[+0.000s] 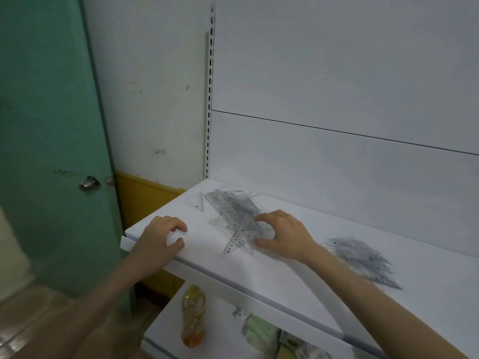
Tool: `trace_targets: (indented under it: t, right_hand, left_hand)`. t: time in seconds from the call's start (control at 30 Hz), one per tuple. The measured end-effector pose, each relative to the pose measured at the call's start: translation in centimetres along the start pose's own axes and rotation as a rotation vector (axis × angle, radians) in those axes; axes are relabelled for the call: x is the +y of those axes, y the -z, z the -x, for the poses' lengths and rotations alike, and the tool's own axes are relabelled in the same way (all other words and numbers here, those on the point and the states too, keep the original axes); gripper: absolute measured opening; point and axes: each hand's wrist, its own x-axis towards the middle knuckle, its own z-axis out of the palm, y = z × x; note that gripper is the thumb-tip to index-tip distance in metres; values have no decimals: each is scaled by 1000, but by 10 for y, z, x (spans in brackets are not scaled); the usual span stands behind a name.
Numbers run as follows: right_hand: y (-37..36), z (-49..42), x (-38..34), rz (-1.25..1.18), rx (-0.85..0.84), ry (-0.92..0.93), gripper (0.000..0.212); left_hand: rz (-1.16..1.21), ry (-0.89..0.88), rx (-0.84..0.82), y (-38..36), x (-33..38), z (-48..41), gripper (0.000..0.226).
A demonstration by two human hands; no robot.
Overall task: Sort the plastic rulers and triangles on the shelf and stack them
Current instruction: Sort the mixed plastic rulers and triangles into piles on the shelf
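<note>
Our right hand (282, 234) is spread in a claw over the loose pile (233, 211) of clear rulers and triangles. The bent fingers sit on its far side and the thumb on its near side, so it grips several pieces at once rather than one. That is where we see the risk: the pieces are thin, slick and overlapping at angles. A lift from this grip could drag neighbours along, fan them out, or push one off the front edge of the shelf (285, 275). Being transparent on white, rulers and triangles are also easy to mix up. Our left hand (160, 237) rests at the shelf's front left corner with its fingers curled. We cannot tell whether it pinches a clear piece or nothing. The pile lies toward the left end of the shelf, with one triangle (199, 202) just beside it nearer the back left corner. A second stack (363, 257) lies well apart, toward the right.
</note>
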Motion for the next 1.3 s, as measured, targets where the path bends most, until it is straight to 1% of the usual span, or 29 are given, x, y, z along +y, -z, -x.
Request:
trace_targets:
  t: [0.07,0.13,0.27,0.37,0.5,0.57,0.67,0.77,0.87,0.93,1.0,1.1,1.2,1.3]
  right_hand:
    - [-4,-8,-6,28,-27,42,59]
    - [-8,-16,-11,53,-38,85,59]
    - [-14,-26,-18,117,-49,126,46]
    - [-19,-30,-14,161,4,156,36]
    - [-28,-29,-10,206,132,258,23]
    - [-32,-28,-8,216,166,299,15]
    - [-33,-25,-6,192,194,344,16]
    - [-32,-21,-11,150,255,368,16]
    - [-30,-13,-17,152,319,380,20]
    - [-30,-8,-21,159,360,386,25]
    - [-33,-5,-23,172,390,396,27]
    - [-37,-1,-26,200,410,412,24]
    - [-38,4,-32,225,433,448,25]
    - [-35,7,-41,231,490,461,24]
  left_hand:
    - [-9,36,6,4,-6,0,17]
    - [-21,57,-10,7,-10,-1,18]
    - [-49,58,17,11,-22,-18,23]
    - [-56,39,11,6,-34,-45,26]
    - [-80,23,-147,-8,-57,-89,35]
    - [-103,7,-238,-15,-67,-109,40]
    - [-119,20,-337,-26,-81,-130,41]
    - [-113,13,-383,-31,-96,-140,36]
    - [23,-61,-292,-31,-100,-142,22]
    - [49,-88,-240,-26,-98,-140,11]
    - [45,-78,-210,-19,-100,-137,17]
    - [23,-8,-168,-10,-104,-131,16]
    - [69,84,-128,2,-103,-123,7]
    - [156,175,-99,15,-102,-117,7]
